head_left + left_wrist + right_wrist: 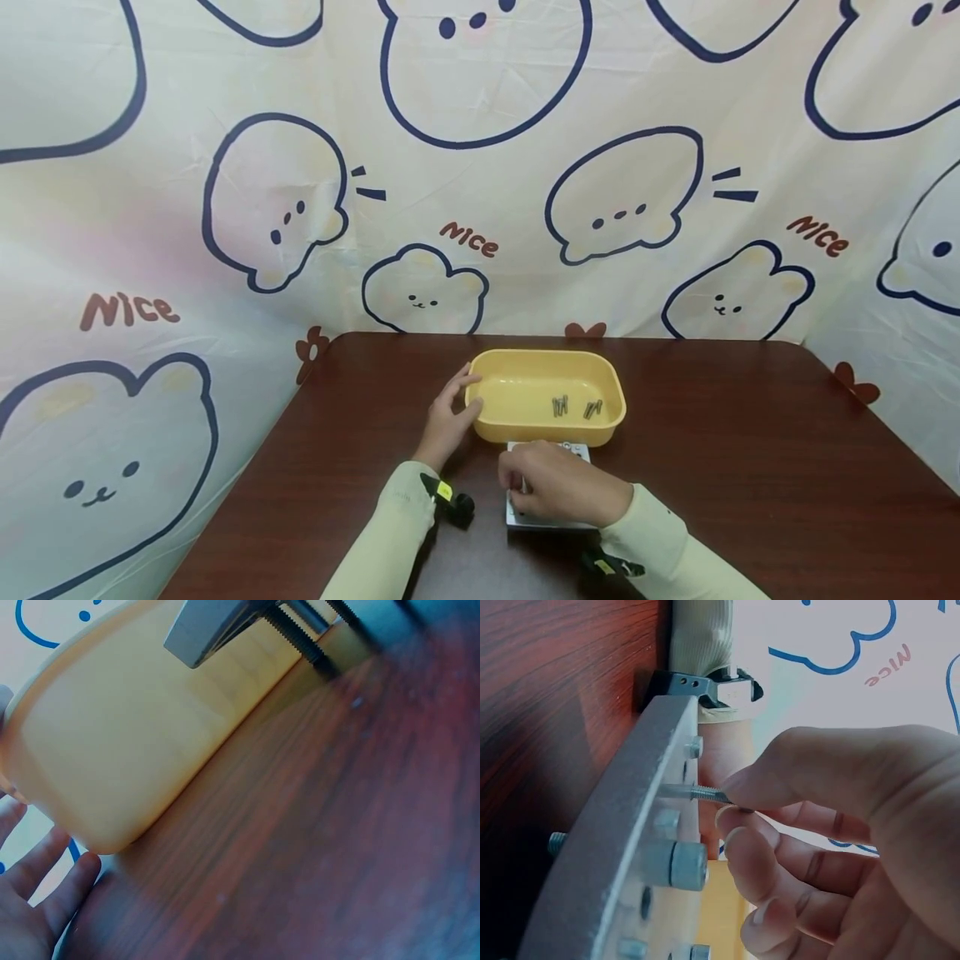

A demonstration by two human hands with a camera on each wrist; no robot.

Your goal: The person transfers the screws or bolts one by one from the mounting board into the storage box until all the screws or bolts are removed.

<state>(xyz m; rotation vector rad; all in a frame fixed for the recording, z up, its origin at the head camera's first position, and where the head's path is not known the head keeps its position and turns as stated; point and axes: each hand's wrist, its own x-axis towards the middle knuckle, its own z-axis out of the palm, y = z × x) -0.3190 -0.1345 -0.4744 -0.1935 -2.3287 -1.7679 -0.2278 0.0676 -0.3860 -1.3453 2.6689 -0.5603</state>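
My right hand (562,483) is over a metal plate (607,802), with thumb and index finger pinching a slim threaded screw (705,793). That screw stands square to the plate's face, its inner end at the plate. Other screws sit in the plate, among them a thick round-headed bolt (676,864); threaded shanks (304,641) stick out underneath. My left hand (450,421) touches the left end of a yellow plastic basin (517,435), fingers spread at the rim and thumb against the near corner. Several small metal screws (560,406) lie in the basin in two groups.
The dark wooden table (720,450) carries the basin and, just in front of it, the plate. A printed cloth (517,192) hangs behind and along the sides. Dark straps with small devices (453,504) are on both wrists.
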